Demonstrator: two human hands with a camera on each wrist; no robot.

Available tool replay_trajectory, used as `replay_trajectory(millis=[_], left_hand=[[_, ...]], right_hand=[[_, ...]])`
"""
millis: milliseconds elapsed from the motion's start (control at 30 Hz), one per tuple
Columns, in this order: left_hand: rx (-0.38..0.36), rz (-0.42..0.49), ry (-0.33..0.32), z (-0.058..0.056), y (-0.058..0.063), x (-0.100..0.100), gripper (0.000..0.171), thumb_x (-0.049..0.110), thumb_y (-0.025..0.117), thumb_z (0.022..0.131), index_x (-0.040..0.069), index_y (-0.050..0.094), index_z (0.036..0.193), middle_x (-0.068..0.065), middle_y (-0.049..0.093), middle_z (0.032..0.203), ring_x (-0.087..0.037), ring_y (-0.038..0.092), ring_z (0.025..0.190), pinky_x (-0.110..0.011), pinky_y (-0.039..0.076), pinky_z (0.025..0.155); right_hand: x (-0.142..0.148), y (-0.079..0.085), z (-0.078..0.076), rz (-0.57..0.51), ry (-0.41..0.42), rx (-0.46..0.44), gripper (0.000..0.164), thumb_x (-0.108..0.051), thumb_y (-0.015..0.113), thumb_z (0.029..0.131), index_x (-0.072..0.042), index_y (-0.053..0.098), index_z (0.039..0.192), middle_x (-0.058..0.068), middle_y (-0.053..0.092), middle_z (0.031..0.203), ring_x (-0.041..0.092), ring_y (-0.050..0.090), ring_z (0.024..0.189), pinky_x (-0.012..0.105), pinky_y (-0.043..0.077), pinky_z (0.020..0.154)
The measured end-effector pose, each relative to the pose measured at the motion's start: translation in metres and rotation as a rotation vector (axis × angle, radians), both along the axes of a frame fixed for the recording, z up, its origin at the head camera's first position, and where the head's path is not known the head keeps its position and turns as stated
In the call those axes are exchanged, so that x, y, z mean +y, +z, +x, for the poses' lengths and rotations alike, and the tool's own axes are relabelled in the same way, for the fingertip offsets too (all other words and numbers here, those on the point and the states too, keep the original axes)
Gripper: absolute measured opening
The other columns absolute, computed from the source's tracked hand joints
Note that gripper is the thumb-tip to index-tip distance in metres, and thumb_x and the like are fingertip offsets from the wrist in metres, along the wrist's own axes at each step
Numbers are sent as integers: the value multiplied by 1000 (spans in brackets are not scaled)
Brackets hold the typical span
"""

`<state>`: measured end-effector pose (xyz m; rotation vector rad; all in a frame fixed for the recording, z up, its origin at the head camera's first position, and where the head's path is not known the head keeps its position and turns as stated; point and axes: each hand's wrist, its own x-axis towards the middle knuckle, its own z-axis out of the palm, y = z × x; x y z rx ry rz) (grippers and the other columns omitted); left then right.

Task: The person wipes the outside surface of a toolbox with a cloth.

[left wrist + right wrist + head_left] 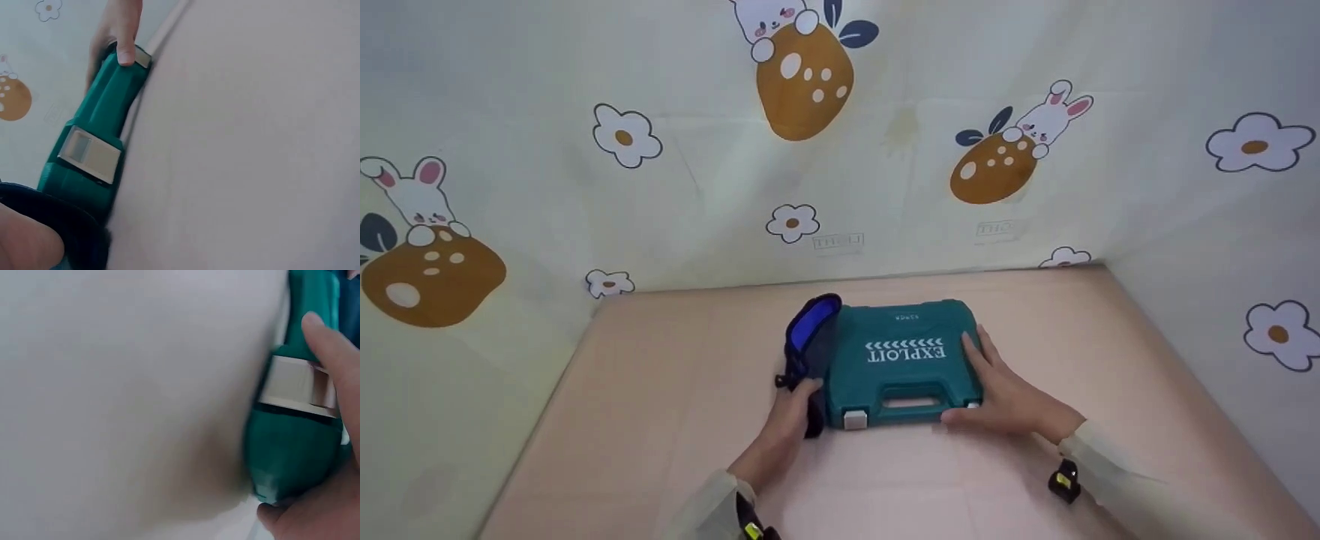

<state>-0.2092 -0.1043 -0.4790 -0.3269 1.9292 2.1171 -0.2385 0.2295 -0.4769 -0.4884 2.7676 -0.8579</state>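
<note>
A teal plastic tool case [904,371] lies flat on the table with its handle toward me and the white word EXPLOIT upside down. My right hand [1009,397] grips its right end, thumb at the front edge by a silver latch [295,382], fingers along the side. Against the left end stands a dark blue pouch-like item [817,341] with a bright blue lining. My left hand [791,416] holds this item near its front end, thumb on top, its other fingers mostly hidden. Another silver latch [91,154] shows beside it in the left wrist view.
The table [660,390] has a pale pink cover. Behind and at the sides hang cloth walls [900,172] printed with rabbits and flowers. A dark band with a yellow mark [1065,481] is on the right sleeve.
</note>
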Motion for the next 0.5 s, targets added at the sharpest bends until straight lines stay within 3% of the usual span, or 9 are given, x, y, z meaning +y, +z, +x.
replay_trajectory(millis=[100, 200, 367, 500], left_hand=[[9, 71, 3, -4, 9, -4, 89, 29, 49, 102, -7, -11, 157, -24, -7, 166, -37, -4, 151, -52, 8, 118], [44, 107, 3, -9, 20, -4, 87, 31, 48, 103, -7, -9, 157, -22, -6, 166, -36, -4, 151, -51, 8, 119], [93, 53, -8, -16, 44, 9, 84, 38, 46, 105, -4, -1, 159, -22, 1, 167, -37, 3, 152, -53, 10, 118], [138, 25, -30, -16, 59, 32, 76, 42, 44, 106, 0, 11, 161, -20, 16, 165, -35, 17, 150, -57, 13, 117]], right_hand=[[-2, 11, -3, -24, -4, -25, 121, -65, 74, 83, -5, 6, 163, 21, -12, 166, 49, 12, 148, 66, 25, 109], [-10, 20, -5, -76, -24, 6, 109, -62, 69, 90, -2, 13, 162, 23, -5, 166, 48, 12, 148, 67, 21, 110], [-35, 29, -4, -241, -43, 71, 93, -53, 66, 96, -7, 19, 163, 20, 12, 166, 42, 19, 149, 60, 21, 114], [-62, 33, -1, -442, 23, 1, 88, -39, 68, 99, -14, 15, 164, 17, 19, 166, 37, 25, 148, 52, 25, 115]])
